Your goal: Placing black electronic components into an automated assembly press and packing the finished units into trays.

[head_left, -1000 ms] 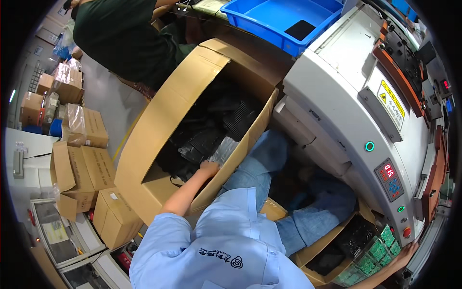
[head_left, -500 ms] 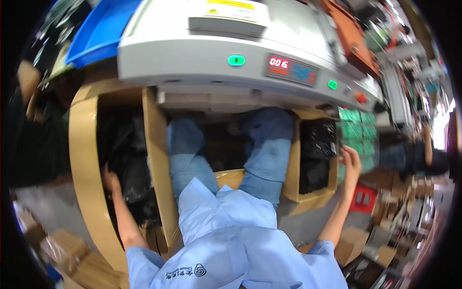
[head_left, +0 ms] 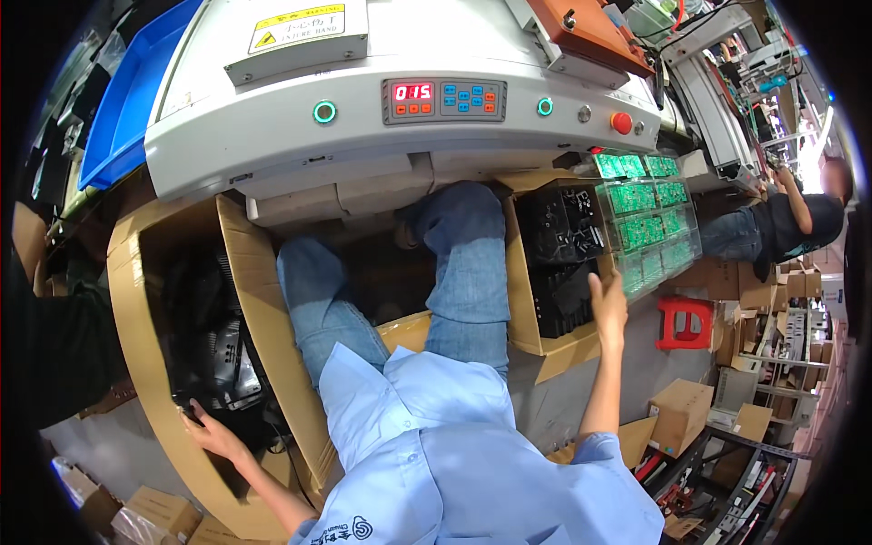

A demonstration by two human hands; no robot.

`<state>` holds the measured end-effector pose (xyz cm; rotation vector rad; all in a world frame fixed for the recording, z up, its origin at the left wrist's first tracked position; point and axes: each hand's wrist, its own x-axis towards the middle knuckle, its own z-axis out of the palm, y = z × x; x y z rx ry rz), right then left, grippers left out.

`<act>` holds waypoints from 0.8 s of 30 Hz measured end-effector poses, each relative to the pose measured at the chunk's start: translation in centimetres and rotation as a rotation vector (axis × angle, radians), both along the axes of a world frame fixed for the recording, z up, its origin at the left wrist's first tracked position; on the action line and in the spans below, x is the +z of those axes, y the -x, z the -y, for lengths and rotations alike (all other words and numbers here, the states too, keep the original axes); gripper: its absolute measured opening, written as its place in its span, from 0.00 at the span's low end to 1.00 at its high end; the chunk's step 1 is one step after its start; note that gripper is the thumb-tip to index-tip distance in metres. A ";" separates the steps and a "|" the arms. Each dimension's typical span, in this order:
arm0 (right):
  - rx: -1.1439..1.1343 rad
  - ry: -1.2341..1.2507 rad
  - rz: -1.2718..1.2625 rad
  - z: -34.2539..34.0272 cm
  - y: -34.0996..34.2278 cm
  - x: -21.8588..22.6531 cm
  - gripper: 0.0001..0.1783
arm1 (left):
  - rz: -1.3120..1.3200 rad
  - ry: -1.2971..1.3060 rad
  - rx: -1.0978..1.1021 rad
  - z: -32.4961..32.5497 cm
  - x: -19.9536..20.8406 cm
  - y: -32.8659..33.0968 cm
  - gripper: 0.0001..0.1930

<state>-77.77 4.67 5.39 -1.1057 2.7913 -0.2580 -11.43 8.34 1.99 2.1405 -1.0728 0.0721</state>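
At the left, my left hand (head_left: 216, 436) is closed with its fingertips on a small black part (head_left: 185, 403) at the near-left side of a tall open cardboard box (head_left: 133, 300). Black plastic housings (head_left: 227, 363) lie inside that box. My right hand (head_left: 609, 307) is at the right rim of a smaller cardboard box (head_left: 520, 282), its thumb and forefinger apart; nothing shows between them. Black molded parts (head_left: 559, 222) fill the small box, and a flat dark piece (head_left: 574, 292) lies close to my thumb.
A white machine (head_left: 263, 127) with a lit control panel (head_left: 443, 100) spans the front above my knees. Clear trays of green circuit boards (head_left: 640, 202) stand beyond the right box. A blue tray (head_left: 136, 100), a red stool (head_left: 685, 323) and another person (head_left: 799, 218) are farther out.
My left hand has moved toward me, from inside the left box to its near-left side. My right hand has come left to the small box's rim. The view has shifted, and the panel's display changed.
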 end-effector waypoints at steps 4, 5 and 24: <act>0.044 -0.135 0.019 0.6 -2.5 -3.7 0.44 | -0.571 0.405 -0.010 4.1 7.3 9.3 0.19; 0.062 -0.176 -0.004 0.3 -2.0 -5.0 0.44 | -0.700 0.385 -0.033 5.1 7.3 10.1 0.15; 0.095 0.131 0.126 -3.0 -0.7 -3.7 0.28 | -2.027 -0.269 -0.544 9.2 4.0 23.1 0.23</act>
